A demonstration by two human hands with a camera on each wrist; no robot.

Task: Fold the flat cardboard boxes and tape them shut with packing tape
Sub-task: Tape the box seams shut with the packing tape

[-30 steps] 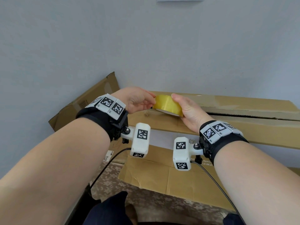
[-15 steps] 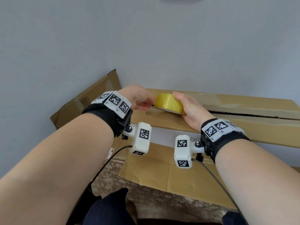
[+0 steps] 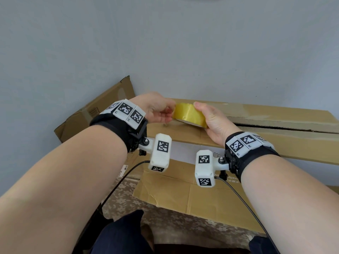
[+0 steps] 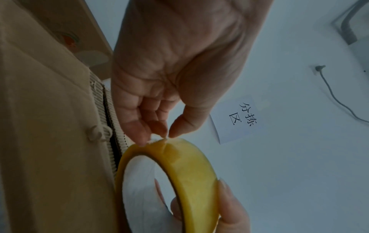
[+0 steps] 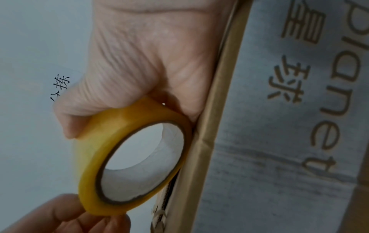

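Observation:
A yellow roll of packing tape is held just above the folded cardboard box, near its left end. My right hand grips the roll, thumb on top. My left hand pinches at the tape's loose end on the roll's rim with thumb and fingertips. The box's top flaps meet in a long seam running to the right.
Another cardboard box leans against the grey wall at the left. A flat cardboard sheet lies below on a patterned floor. A paper sign is stuck to the wall. Cables hang from both wrist cameras.
Both hands and the tape roll have risen slightly and stayed together; the left fingertips keep picking at the roll's edge.

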